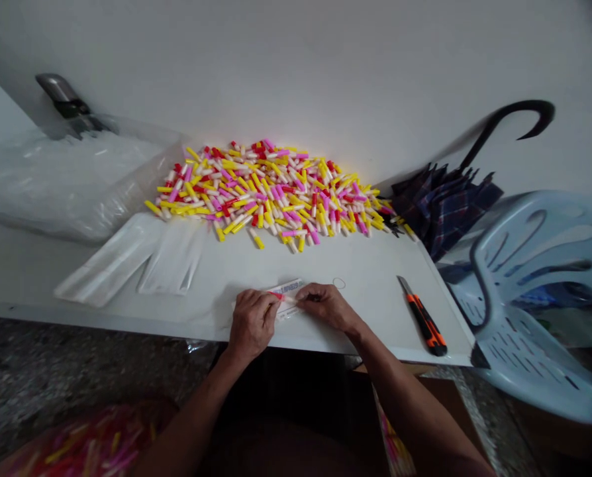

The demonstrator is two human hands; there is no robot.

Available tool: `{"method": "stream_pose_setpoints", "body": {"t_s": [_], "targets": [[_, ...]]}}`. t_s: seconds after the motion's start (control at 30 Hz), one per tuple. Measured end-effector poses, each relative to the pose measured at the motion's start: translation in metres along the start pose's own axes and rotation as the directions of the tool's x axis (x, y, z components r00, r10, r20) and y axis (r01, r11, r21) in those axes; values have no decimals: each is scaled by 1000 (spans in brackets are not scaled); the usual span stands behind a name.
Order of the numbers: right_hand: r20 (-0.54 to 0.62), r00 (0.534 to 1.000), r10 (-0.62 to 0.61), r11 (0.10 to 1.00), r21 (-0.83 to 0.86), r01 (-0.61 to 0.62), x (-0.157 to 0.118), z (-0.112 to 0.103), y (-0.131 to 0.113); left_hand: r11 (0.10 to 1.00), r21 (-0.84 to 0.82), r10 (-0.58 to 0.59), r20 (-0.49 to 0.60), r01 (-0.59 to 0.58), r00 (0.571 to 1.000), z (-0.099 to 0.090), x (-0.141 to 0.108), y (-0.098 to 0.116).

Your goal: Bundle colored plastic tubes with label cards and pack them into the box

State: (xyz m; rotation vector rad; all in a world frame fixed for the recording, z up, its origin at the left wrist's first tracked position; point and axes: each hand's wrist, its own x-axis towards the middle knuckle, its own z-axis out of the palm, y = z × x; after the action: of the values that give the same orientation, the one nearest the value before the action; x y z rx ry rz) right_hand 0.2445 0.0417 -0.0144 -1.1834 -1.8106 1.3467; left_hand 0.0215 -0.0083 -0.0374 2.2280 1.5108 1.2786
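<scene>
Near the table's front edge, my left hand point(254, 319) pinches a small red and white tube point(285, 298). My right hand point(328, 305) has its fingers closed at the tube's other end; what exactly they grip is too small to tell. Under both hands lies a clear printed plastic packet point(289, 287), partly covered by the fingers. Behind them, a large heap of red, yellow and pink tubes point(271, 189) is spread along the wall. Flat clear plastic bags point(110, 262) lie left of my hands. A thin loop point(339, 283) rests just beyond my right hand.
An orange and black cutter point(422, 318) with its blade out lies right of my right hand. A big clear plastic bag point(77, 179) fills the table's left. A folded umbrella point(445, 199) and a light blue chair point(539, 291) stand at the right.
</scene>
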Motion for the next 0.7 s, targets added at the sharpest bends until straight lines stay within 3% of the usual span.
{"method": "stream_pose_setpoints", "body": {"t_s": [0.1, 0.27, 0.5, 0.7], "targets": [[26, 998, -61, 995, -77, 63, -1, 0, -7, 1000, -3, 4, -10, -4, 1000, 0, 0, 0], [162, 985, -62, 998, 3, 62, -9, 6, -10, 1000, 9, 2, -7, -2, 1000, 1, 0, -1], [7, 1000, -6, 994, -109, 6, -6, 10, -6, 999, -15, -31, 6, 31, 1000, -1, 1, 0], [222, 974, 40, 998, 36, -49, -6, 3, -5, 999, 21, -26, 42, 25, 999, -3, 2, 2]]}}
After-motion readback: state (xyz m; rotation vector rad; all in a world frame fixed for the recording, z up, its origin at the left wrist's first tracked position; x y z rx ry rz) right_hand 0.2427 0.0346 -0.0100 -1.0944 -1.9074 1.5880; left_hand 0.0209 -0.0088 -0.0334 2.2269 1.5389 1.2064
